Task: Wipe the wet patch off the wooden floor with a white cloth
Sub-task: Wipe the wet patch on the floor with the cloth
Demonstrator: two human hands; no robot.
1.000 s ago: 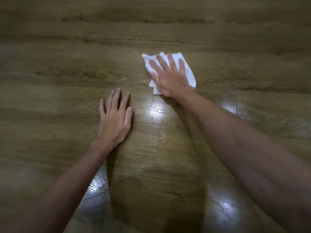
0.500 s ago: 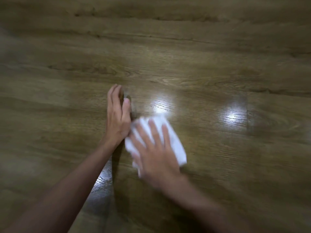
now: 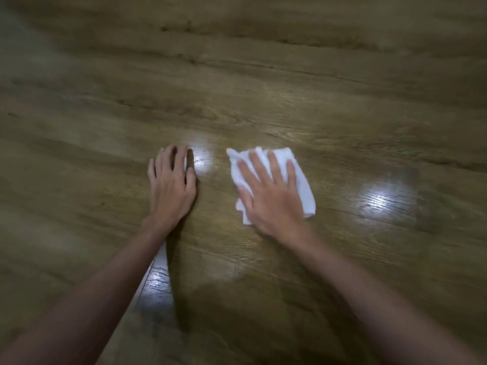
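White cloth [image 3: 300,177] lies crumpled flat on the wooden floor [image 3: 263,75], right of centre, and the right hand [image 3: 274,198] presses down on it, fingers straight and spread, tips just short of its far edge. Left hand [image 3: 172,187] is planted palm-down beside it, apart from the cloth, fingers loosely extended; blur hides any wet patch

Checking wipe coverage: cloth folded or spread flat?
Folded. The white cloth shows bunched layers along its edges under the flat right hand.
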